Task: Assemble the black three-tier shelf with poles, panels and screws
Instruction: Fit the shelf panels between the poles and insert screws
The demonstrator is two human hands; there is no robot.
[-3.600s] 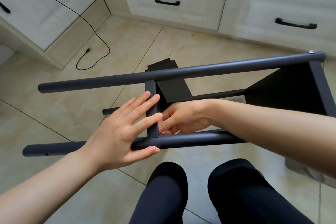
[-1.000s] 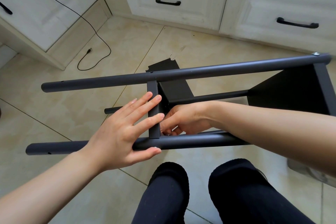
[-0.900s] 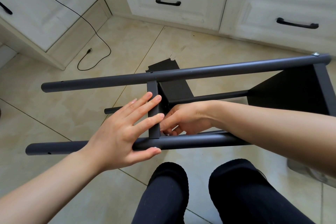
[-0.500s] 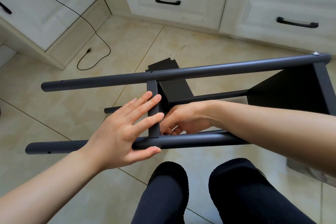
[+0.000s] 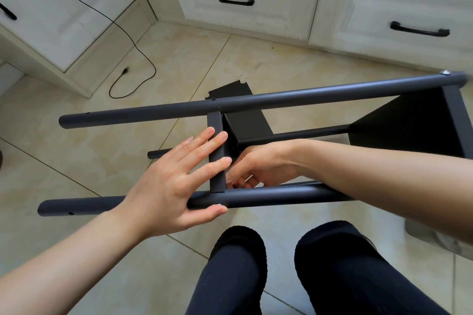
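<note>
The black shelf lies on its side over the tiled floor. Its far pole (image 5: 307, 97) and near pole (image 5: 281, 194) run left to right, and a third pole (image 5: 307, 133) lies lower behind them. A middle panel (image 5: 216, 135) spans the two upper poles, and an end panel (image 5: 409, 123) sits at the right with a silver screw (image 5: 268, 72) above it. My left hand (image 5: 169, 186) presses flat on the middle panel's edge, thumb under the near pole by a small screw head (image 5: 219, 204). My right hand (image 5: 263, 163) reaches behind that panel, fingers curled round a small metal piece that is mostly hidden.
White cabinets with black handles (image 5: 236, 2) line the back and left. A black cable (image 5: 133, 79) trails over the floor at the left. My knees in black trousers (image 5: 332, 263) are just below the near pole. A grey object (image 5: 430, 238) lies at the right edge.
</note>
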